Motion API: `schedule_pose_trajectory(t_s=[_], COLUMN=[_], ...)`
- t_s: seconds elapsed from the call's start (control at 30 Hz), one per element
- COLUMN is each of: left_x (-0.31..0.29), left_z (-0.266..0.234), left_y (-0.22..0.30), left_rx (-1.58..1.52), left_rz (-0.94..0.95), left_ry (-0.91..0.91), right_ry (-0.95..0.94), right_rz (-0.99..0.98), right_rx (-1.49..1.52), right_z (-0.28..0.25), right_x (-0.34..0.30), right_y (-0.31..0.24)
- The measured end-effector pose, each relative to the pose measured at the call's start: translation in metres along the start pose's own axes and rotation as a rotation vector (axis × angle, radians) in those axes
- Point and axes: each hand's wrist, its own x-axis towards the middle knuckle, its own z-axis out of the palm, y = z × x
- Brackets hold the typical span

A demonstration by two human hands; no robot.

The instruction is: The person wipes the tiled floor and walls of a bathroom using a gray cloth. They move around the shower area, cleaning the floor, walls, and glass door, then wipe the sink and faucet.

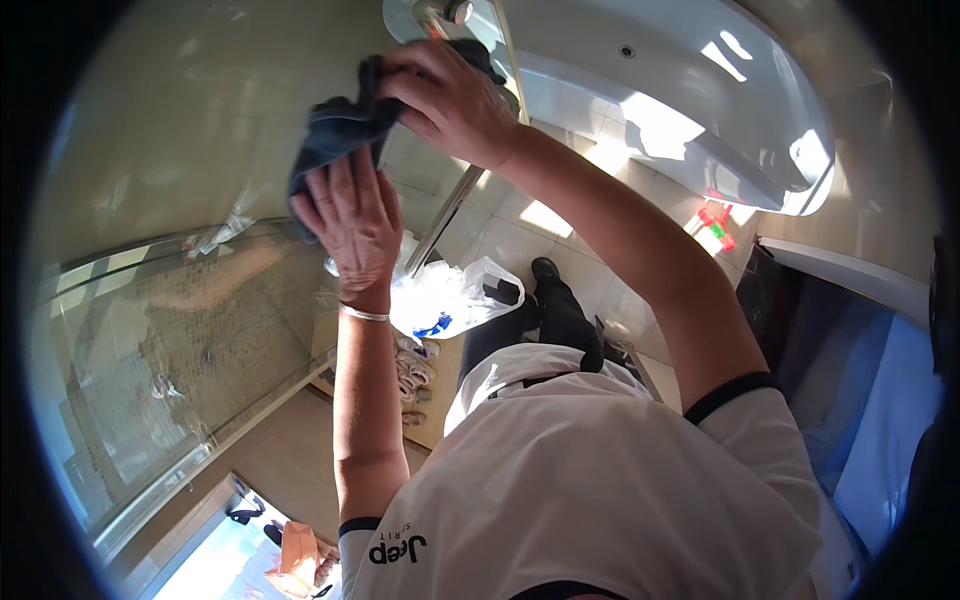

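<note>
Dark cloth [335, 135] pressed to glass [200, 130] at 12 o'clock: right hand [450, 100] fingers clamped on it; left hand [350, 215] fingers spread flat, probably steadying.

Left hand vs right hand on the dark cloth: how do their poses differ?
The left hand lies flat, fingers spread, palm pressed against the dark blue cloth at its lower part; the right hand is curled, gripping the cloth's upper bunched end. The left hand sits lower, its forearm rising straight up the picture; the right sits higher, near the chrome fitting. The left wrist wears a silver bangle; the right is bare. Both touch the same cloth.
</note>
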Motion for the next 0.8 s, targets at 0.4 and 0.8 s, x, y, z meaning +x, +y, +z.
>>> schedule_pose_trajectory(t_s=[0.4, 0.8], left_x=[-0.016, 0.021], left_z=[0.020, -0.002], left_y=[0.000, -0.005], left_rx=[0.060, -0.118], left_rz=[0.025, -0.051], left_ry=[0.042, 0.289], right_ry=[0.099, 0.217], right_rz=[0.202, -0.107], right_rx=[0.021, 0.082], right_z=[0.037, 0.025], right_x=[-0.048, 0.031], right_y=[-0.018, -0.022])
